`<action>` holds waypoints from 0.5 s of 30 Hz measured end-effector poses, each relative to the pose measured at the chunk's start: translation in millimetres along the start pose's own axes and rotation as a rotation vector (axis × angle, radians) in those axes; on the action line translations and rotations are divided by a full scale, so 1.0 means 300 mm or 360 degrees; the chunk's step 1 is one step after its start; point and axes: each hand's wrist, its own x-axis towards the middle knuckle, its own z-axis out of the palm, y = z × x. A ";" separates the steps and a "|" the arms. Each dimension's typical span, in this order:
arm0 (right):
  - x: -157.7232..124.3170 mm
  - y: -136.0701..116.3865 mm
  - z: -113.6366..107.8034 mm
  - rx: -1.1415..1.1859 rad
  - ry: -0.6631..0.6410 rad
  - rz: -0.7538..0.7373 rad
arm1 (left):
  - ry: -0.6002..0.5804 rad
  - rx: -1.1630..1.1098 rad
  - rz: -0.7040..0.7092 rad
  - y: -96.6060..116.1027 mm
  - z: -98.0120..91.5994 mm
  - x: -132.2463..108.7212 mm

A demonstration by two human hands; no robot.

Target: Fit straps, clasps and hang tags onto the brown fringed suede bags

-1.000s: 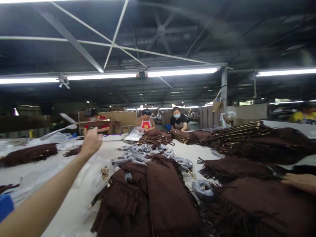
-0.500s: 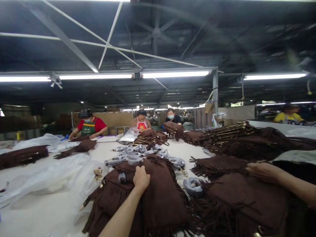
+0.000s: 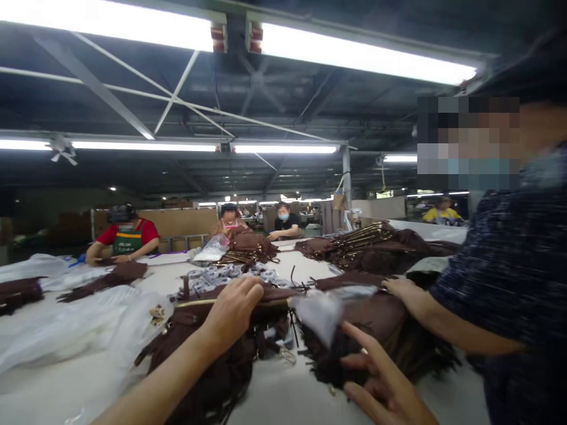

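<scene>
My left hand [image 3: 234, 307] is closed on the top edge of a dark brown fringed bag [image 3: 279, 294], where a gold zipper line shows. My right hand [image 3: 381, 375] is at the lower right with fingers spread, nothing between them. Just beyond its fingertips is a blurred, pale translucent piece [image 3: 319, 316], beside the right end of the bag; what holds it cannot be made out. More brown fringed material [image 3: 208, 354] lies beneath my left forearm.
At the right a person [image 3: 509, 254] in a dark top rests a hand on brown bags [image 3: 381, 319]. Coiled grey straps [image 3: 217, 277], clear plastic [image 3: 84, 336] and a bag pile [image 3: 376, 242] lie on the white table [image 3: 283, 389]. Several people sit beyond.
The view has turned right. My right hand and the person's head and body have come into view. The bag at my left hand has been raised and tilted, its zipper edge now showing.
</scene>
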 end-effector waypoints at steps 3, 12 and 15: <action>-0.045 0.006 0.105 -0.0182 -0.0244 0.0027 | -0.0227 0.0023 0.0093 0.064 0.151 -0.183; -0.143 0.066 0.245 -0.0496 -0.0444 -0.0146 | -0.0576 -0.0260 -0.0465 0.346 0.334 -0.569; -0.098 0.010 0.238 -0.0429 -0.0365 -0.0220 | -0.0858 -0.0457 -0.0875 0.440 0.316 -0.532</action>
